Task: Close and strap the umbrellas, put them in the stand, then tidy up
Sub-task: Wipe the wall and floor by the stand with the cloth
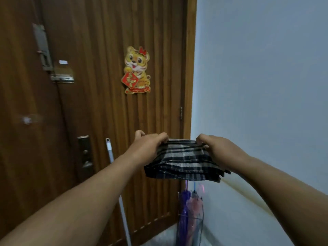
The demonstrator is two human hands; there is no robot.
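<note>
Both my hands hold a folded black-and-white plaid cloth point(182, 161) out in front of me at about waist height. My left hand point(149, 148) grips its left top edge and my right hand point(220, 151) grips its right top edge. Below the cloth, in the corner by the door, a wire stand point(198, 226) holds a closed purple umbrella point(183, 210) and a closed pink umbrella point(196, 208), both upright. Their lower ends are cut off by the frame's edge.
A brown wooden door point(99, 103) fills the left, with a tiger sticker point(136, 70), a bolt latch point(62, 78) and a lock handle point(86, 157). A white mop pole point(117, 189) leans against the door. A pale wall point(262, 86) is at the right.
</note>
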